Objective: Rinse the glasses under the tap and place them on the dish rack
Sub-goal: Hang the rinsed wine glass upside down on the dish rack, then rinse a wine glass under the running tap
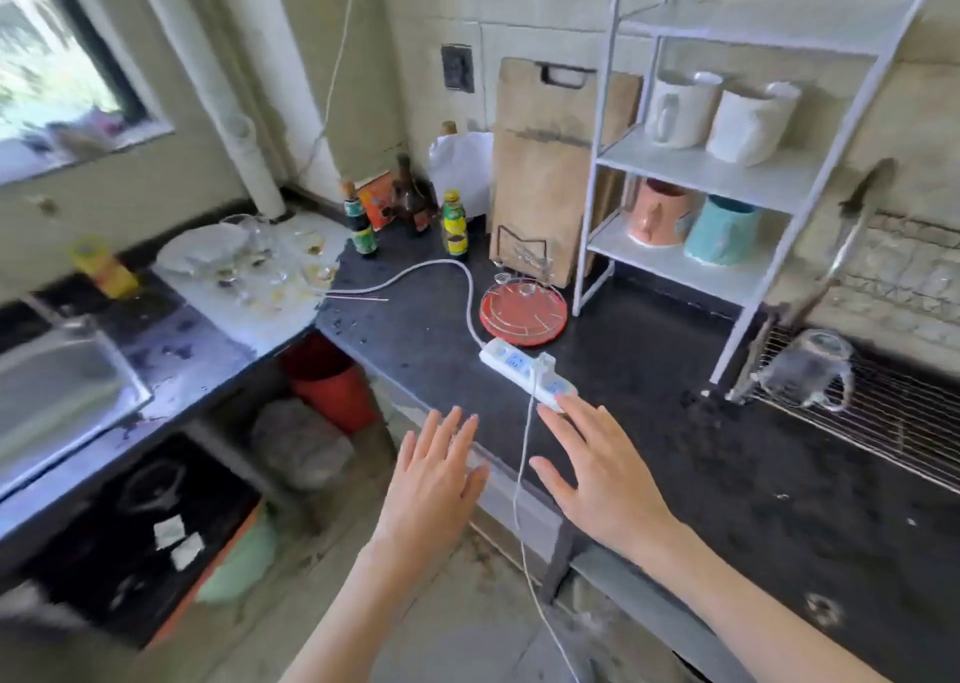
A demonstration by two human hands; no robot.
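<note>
Both hands are seen flat and released, with nothing held: the left hand point(435, 467) hangs past the front edge of the dark counter point(649, 370), over the floor, while the right hand point(597, 467) is spread above that edge, its fingertips close by the near end of a white power strip point(527, 376). The coming move is judged to turn on where the unwashed glasses point(270, 261) lie from these hands: they are clustered in the far left corner of the worktop, on a pale mat beside a clear plate point(205, 248), well apart from both hands, up and to the left, with the steel sink point(57, 396) further left along the front edge. The left hand is the nearer one to them. One glass mug point(813, 370), clear and handled, is already set mouth down on the wire dish rack point(883, 422) at the right end of the counter, on the far side of the right hand. The glasses are small, transparent and smooth, some stained with an amber residue; their uprightness cannot be told through the blur. A slippery, fragile handling is to be expected. A red tray point(522, 313) is set behind the strip, and a white shelf unit point(727, 173) with mugs is stood at the back.
</note>
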